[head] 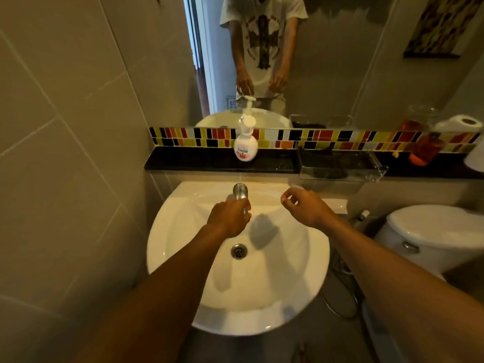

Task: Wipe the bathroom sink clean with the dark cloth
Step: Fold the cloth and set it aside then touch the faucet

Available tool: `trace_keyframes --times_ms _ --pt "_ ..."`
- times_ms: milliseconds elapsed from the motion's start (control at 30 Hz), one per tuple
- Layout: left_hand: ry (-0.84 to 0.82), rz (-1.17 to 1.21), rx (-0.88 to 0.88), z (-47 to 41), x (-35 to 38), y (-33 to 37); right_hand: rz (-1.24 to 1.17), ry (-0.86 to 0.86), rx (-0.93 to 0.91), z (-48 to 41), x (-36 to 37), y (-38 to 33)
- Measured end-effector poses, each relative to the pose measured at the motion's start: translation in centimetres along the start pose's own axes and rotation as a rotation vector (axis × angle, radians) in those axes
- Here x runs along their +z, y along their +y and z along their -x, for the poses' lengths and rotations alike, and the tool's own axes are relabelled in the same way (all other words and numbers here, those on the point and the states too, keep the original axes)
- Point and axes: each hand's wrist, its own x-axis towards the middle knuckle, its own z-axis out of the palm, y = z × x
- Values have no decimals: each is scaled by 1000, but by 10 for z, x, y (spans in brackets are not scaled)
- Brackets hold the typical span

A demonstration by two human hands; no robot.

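A round white sink point(183, 258) fills the middle of the view, with a metal drain point(238, 251) in its bowl. At its back rim stands a chrome faucet point(240, 191). My left hand point(229, 218) is closed around the faucet's spout. My right hand point(305, 206) hovers over the sink's right back rim, fingers loosely curled and holding nothing. A dark cloth point(330, 159) appears to lie in a clear plastic tray point(377, 174) on the black ledge behind the sink, to the right of the faucet.
A white soap pump bottle point(245, 145) stands on the black ledge point(188, 159) under a mirror. An orange bottle point(425, 150) and a paper roll point(475, 158) stand further right. A white toilet tank point(432, 231) is at the right, a tiled wall at the left.
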Motion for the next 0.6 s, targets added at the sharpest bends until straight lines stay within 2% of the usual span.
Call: trace_keyframes --times_ms 267,433,600 --pt "-234 24 -73 75 25 -59 41 17 79 53 61 -10" --pt "-374 28 -96 117 63 -82 184 -163 133 93 112 3" --pt "-430 -24 -105 142 100 -92 233 -339 187 123 155 12"
